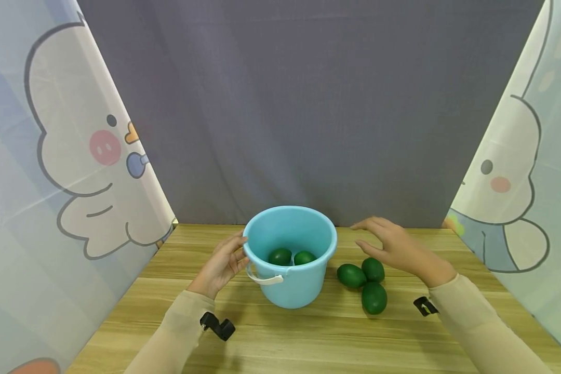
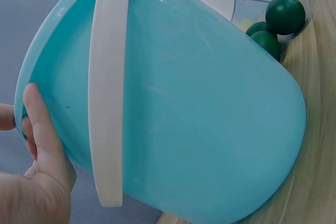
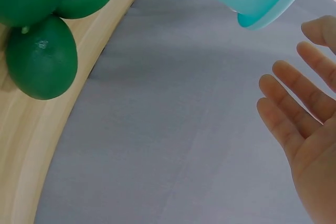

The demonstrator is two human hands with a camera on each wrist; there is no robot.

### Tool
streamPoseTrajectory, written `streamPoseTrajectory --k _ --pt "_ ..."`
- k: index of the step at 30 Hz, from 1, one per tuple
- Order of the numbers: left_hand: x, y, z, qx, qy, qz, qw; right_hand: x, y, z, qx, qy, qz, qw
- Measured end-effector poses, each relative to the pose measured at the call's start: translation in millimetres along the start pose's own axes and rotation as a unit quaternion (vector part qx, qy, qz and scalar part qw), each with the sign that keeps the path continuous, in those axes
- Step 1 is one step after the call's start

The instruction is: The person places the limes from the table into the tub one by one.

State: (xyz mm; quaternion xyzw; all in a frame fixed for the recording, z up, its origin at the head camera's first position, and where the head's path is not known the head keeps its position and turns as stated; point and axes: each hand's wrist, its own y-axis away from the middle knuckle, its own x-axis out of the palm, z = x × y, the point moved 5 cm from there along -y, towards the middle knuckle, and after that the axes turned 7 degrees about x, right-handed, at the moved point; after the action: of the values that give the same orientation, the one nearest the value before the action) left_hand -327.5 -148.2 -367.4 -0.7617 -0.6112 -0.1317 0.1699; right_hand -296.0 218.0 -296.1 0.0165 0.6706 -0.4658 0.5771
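A light blue bucket (image 1: 304, 291) stands upright on the table, with two dark green avocado-like fruits (image 1: 279, 256) inside. My left hand (image 1: 221, 266) is at the bucket's left rim, its fingers holding the edge; in the left wrist view a digit (image 2: 44, 129) lies along the outer wall below the rim. The white handle (image 1: 265, 280) hangs down at the front left. My right hand (image 1: 392, 246) hovers above and behind three more green fruits (image 1: 374, 298), to the right of the bucket. Its fingers are extended and spread, holding nothing.
The wood-grain table (image 1: 285, 343) runs back to a grey curtain (image 1: 285, 104). Cartoon-printed sheets (image 1: 84, 130) hang at both sides. A black wrist mount (image 1: 217, 326) sits on each sleeve.
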Motion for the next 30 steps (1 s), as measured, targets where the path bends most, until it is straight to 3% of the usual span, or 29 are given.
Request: streamPoseTrajectory --k 5,21,30 --pt "-1.2 -0.5 0.6 -0.002 0.002 0.0 1.0 3 6.7 -2 0.025 0.009 0.015 0.9995" --pt "-0.6 -0.3 -0.2 -0.005 -0.001 -0.008 1.0 17 26.2 -10 0.04 0.012 0.037 0.9985" --pt "-1.0 0.8 -0.9 -0.003 -0.001 -0.005 1.0 24 37.4 -11 0.032 0.012 0.024 0.9991"
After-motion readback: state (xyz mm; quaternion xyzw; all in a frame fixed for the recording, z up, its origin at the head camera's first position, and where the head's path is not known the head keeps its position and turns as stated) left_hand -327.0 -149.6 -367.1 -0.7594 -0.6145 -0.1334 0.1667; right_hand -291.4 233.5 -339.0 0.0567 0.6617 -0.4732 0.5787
